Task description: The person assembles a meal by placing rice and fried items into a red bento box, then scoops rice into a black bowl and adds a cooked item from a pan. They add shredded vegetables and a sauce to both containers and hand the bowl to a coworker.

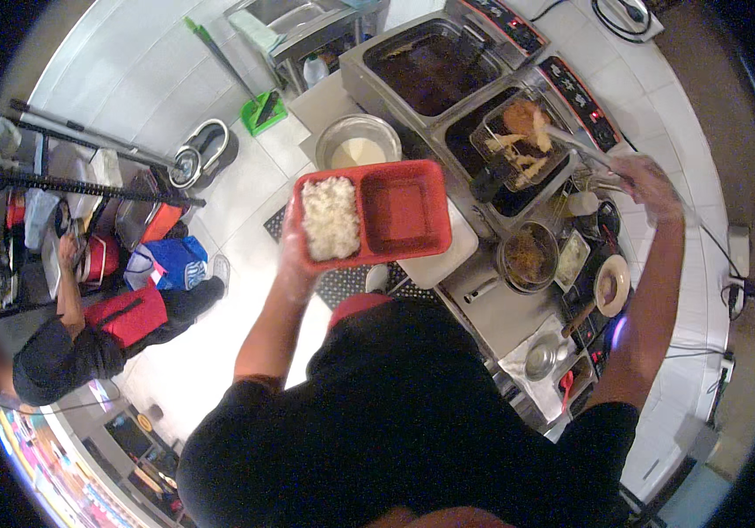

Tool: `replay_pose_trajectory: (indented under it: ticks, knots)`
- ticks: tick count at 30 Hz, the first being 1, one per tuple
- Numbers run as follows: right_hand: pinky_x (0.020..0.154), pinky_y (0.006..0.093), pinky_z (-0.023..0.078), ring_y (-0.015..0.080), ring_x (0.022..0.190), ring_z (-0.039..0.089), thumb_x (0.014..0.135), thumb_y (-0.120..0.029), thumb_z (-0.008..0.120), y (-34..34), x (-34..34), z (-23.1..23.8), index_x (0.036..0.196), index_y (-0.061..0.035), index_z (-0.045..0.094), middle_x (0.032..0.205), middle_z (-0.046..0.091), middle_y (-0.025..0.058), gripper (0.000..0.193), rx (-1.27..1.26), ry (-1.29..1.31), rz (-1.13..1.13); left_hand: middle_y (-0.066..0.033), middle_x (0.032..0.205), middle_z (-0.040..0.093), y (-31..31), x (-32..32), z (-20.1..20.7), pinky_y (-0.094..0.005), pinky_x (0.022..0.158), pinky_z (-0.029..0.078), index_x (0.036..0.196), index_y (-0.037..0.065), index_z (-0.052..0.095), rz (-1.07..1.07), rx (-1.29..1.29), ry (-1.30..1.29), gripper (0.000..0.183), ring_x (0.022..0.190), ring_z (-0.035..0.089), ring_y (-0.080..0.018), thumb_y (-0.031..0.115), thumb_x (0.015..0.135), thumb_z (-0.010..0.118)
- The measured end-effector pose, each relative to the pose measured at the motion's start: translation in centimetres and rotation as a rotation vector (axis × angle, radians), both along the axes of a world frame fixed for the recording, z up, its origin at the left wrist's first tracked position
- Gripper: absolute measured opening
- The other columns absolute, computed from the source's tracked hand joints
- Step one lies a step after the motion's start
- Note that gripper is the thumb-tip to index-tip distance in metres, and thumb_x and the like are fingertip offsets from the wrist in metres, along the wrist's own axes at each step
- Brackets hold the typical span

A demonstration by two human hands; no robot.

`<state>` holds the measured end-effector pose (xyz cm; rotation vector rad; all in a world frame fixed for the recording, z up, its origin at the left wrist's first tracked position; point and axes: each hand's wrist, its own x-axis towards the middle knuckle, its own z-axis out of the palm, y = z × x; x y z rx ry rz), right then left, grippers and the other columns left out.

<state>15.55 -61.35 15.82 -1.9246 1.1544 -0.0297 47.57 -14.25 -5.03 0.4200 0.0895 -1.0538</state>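
My left hand (295,251), in a clear glove, grips the left side of a red two-compartment tray (443,198). White rice (331,218) fills the tray's left compartment; the right one holds nothing. On the right, my gloved right hand (648,183) is closed round metal tongs (584,148). Their tips reach to a breaded brown fried piece (525,121) in a wire fryer basket (485,141); whether they pinch it, I cannot tell. Paler fried strips (518,165) lie beside that piece. The basket rests over the nearer fryer vat (458,145).
A second fryer vat (426,75) with dark oil is farther back. Behind the tray stands a metal bowl (360,132) of pale batter. A strainer bowl (527,257) of fried bits and a small pan (611,286) sit right. Another person (69,352) works at shelves on the left.
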Motion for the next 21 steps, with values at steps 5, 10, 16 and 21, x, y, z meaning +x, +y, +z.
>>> replay_pose_trajectory:
  ticks: [5,10,16,21]
  knots:
    - [0.08,0.0336,0.052,0.0184,0.088,0.066,0.089,-0.041,0.077,10.4,5.3,6.5,0.105,-0.0025,0.075,0.098,0.069,0.008,0.042,-0.21,-0.094,0.272,-0.0094,0.127,0.07,-1.5,0.1,2.1,-0.0475,0.102,0.056,0.134,0.01,0.061,-0.018,-0.015,0.012,0.051,0.116,0.069,-0.026,0.05,0.108,0.043]
    - [0.087,0.0457,0.051,0.0339,0.095,0.066,0.084,-0.032,0.078,18.9,9.3,5.0,0.1,-0.0019,0.074,0.102,0.07,0.0168,0.035,-0.602,-0.052,0.727,-0.0106,0.127,0.069,-2.0,-0.4,3.3,-0.047,0.102,0.057,0.134,0.009,0.059,0.034,-0.005,-0.155,0.047,0.116,0.069,-0.0272,0.045,0.108,0.045]
    - [0.085,0.0476,0.051,0.0381,0.092,0.066,0.081,-0.031,0.077,21.7,9.7,5.4,0.093,-0.0022,0.073,0.094,0.068,0.019,0.032,-0.652,-0.025,0.678,-0.0105,0.134,0.066,-2.0,-0.3,2.7,-0.0464,0.105,0.055,0.14,0.008,0.053,0.046,-0.049,0.011,0.048,0.117,0.068,-0.0273,0.042,0.107,0.049]
    - [0.068,0.041,0.049,0.0222,0.069,0.06,0.091,-0.043,0.066,10.5,7.6,7.5,0.088,-0.0019,0.072,0.079,0.068,0.0137,0.042,-0.415,0.218,0.496,-0.0149,0.143,0.058,-1.6,-0.7,1.6,-0.0443,0.11,0.05,0.149,0.004,0.04,0.139,0.112,-0.456,0.081,0.127,0.061,-0.0286,0.062,0.095,0.057]
